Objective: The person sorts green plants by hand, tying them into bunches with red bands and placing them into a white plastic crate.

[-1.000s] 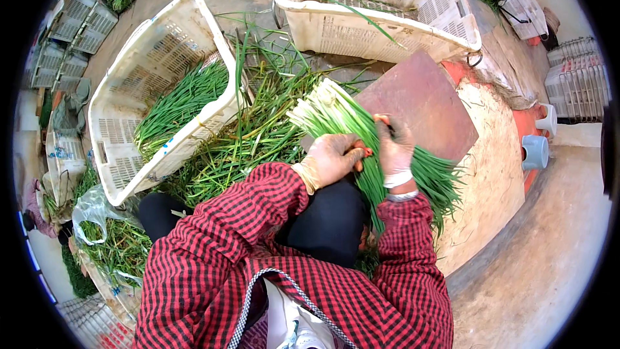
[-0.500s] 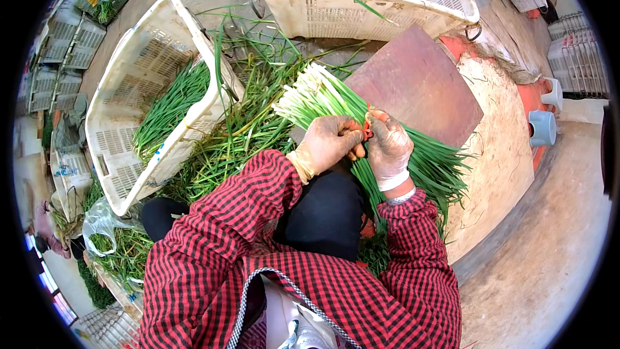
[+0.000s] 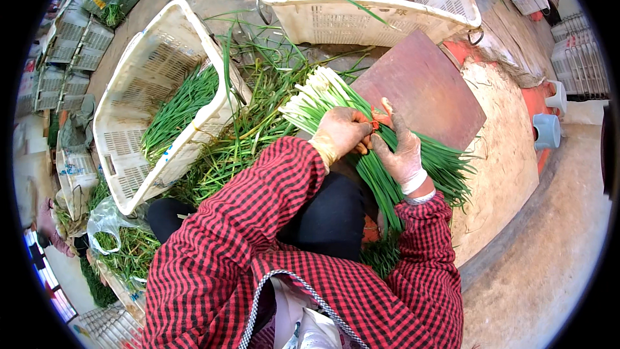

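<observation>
Left arm in red-and-black checked cloth sleeve (image 3: 239, 197), elbow bent, forearm aimed toward 1 o'clock. Thin yellowish wrist cuff (image 3: 324, 149) shows past sleeve end. Left hand (image 3: 342, 130) at 2 o'clock from centre, back upward, fingers curled in, thumb pressed near fingertips. Right arm in matching checked sleeve (image 3: 423, 236), forearm aimed toward 11 o'clock. Whitish wrist cuff (image 3: 414, 182). Right hand (image 3: 404, 152) at 3 o'clock, forefinger extended toward 11, thumb spread toward 10. Hands close together.
</observation>
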The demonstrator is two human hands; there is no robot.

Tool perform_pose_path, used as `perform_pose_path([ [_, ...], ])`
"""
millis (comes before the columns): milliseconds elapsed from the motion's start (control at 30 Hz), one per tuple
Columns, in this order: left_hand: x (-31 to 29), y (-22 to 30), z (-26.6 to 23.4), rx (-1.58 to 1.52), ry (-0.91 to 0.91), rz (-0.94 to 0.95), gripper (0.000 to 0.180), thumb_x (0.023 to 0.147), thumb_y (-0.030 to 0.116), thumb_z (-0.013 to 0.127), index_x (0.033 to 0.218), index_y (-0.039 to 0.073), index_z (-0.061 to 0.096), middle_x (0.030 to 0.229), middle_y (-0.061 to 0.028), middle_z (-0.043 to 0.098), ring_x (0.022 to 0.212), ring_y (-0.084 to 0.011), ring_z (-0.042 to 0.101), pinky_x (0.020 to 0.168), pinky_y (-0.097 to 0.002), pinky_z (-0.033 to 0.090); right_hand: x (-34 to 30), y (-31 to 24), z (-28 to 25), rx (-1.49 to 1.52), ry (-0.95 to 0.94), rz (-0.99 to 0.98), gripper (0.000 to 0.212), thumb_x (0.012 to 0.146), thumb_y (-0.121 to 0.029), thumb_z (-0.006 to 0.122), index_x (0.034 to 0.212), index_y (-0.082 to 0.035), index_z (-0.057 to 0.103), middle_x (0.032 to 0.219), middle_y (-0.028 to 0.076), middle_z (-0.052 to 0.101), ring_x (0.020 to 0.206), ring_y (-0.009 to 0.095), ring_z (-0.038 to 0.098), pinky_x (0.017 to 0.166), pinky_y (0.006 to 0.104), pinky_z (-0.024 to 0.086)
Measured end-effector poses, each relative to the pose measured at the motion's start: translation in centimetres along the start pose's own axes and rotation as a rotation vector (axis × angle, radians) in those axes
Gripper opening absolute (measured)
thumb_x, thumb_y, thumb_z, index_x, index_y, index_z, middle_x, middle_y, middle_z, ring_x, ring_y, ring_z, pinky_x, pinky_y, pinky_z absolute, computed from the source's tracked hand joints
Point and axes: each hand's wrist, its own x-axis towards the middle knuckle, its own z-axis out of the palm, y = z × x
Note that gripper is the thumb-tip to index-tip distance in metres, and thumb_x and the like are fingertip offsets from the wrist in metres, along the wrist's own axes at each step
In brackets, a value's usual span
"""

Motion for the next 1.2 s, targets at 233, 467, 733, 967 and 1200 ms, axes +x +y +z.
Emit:
perform_pose_path([
  [233, 0.0, -0.1, 0.4, 0.021, 0.025, 0.043, 0.021, 0.088, 0.016, 0.056, 0.088, -0.004, 0.062, 0.068, -0.0092, 0.065, 0.054, -0.0130, 0.062, 0.052, -0.0242, 0.051, 0.3, 1.2, 2.5, -0.036, 0.223, -0.013, 0.008, 0.084, -0.010, 0.065, 0.087, -0.002, 0.065, 0.077, 0.012, 0.065, 0.067, 0.023, 0.065, 0.062, 0.0300, 0.050],
  [467, -2.3, -2.1, -0.8, -0.001, 0.228, 0.480, 0.021, 0.089, 0.016, 0.059, 0.106, 0.003, 0.062, 0.079, -0.0013, 0.063, 0.064, -0.0058, 0.057, 0.055, -0.0199, 0.048, -0.1, 2.0, 3.2, 0.140, 0.339, 0.164, 0.010, 0.087, -0.013, 0.064, 0.087, -0.002, 0.064, 0.075, 0.010, 0.065, 0.066, 0.017, 0.061, 0.063, 0.0287, 0.048],
  [733, -2.6, 1.1, -7.1, 0.725, 0.462, 0.598, 0.030, 0.078, 0.016, 0.072, 0.104, 0.005, 0.063, 0.067, -0.0012, 0.054, 0.061, -0.0109, 0.051, 0.059, -0.0264, 0.045, -0.1, 1.2, 2.9, -0.126, 0.282, 0.075, 0.011, 0.087, -0.018, 0.063, 0.085, -0.007, 0.062, 0.073, 0.010, 0.061, 0.065, 0.026, 0.060, 0.060, 0.0322, 0.047],
  [967, -1.1, 0.4, -9.5, 0.717, 0.368, 0.755, 0.016, 0.081, 0.017, 0.065, 0.092, 0.007, 0.064, 0.080, -0.0119, 0.063, 0.073, -0.0248, 0.062, 0.068, -0.0329, 0.049, 0.0, -0.3, 2.5, -0.237, 0.208, -0.001, 0.008, 0.084, -0.016, 0.064, 0.086, -0.008, 0.060, 0.074, 0.010, 0.060, 0.067, 0.030, 0.060, 0.059, 0.0364, 0.048],
  [1200, -1.7, 1.1, -14.7, 0.880, 0.978, 0.797, 0.036, 0.077, -0.006, 0.058, 0.110, 0.009, 0.060, 0.110, -0.0117, 0.057, 0.103, -0.0220, 0.055, 0.091, -0.0317, 0.044, 0.4, -1.1, 2.4, -0.370, 0.165, -0.023, 0.008, 0.083, -0.014, 0.063, 0.086, -0.009, 0.057, 0.079, 0.010, 0.059, 0.068, 0.031, 0.061, 0.059, 0.0383, 0.049],
])
